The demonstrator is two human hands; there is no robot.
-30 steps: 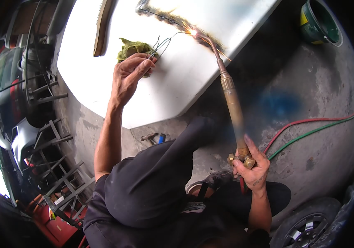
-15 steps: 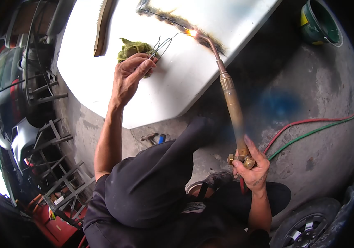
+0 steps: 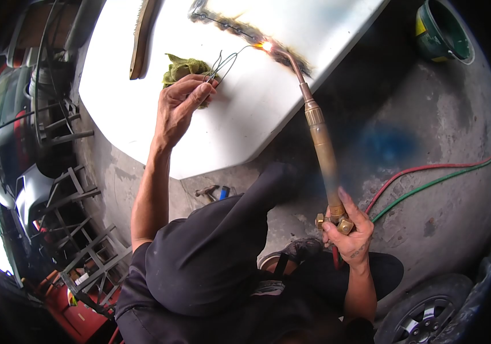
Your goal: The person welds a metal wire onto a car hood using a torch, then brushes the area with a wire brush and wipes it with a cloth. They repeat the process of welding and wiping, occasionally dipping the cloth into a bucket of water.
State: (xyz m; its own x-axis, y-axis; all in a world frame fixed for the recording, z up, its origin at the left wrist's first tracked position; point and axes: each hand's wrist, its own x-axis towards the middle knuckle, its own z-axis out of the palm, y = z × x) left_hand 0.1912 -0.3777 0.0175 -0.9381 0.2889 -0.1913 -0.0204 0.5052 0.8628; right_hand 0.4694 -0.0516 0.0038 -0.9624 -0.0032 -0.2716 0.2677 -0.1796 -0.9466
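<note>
My left hand (image 3: 181, 106) pinches a looped thin filler wire (image 3: 227, 62) above the white panel (image 3: 217, 135). The wire's far end reaches into a bright flame (image 3: 266, 46) on the panel. My right hand (image 3: 350, 229) is wrapped round the valve end of a brass gas welding torch (image 3: 321, 137), whose bent copper tip (image 3: 298, 69) points at that flame. A dark scorched seam (image 3: 231, 26) with beads along it runs up and left from the flame. Beside my left fingers lies a crumpled green cloth (image 3: 183, 67).
A wooden-handled wire brush (image 3: 141, 46) lies on the panel. Red and green hoses (image 3: 429, 182) trail right across the floor. A green bucket (image 3: 443, 34) stands upper right, a wheel (image 3: 423, 315) lower right. Metal frames (image 3: 93, 258) are at left; a hammer (image 3: 206, 190) lies on the floor.
The flame and the torch tip have shifted very slightly left along the seam. Both hands keep almost the same place and grip.
</note>
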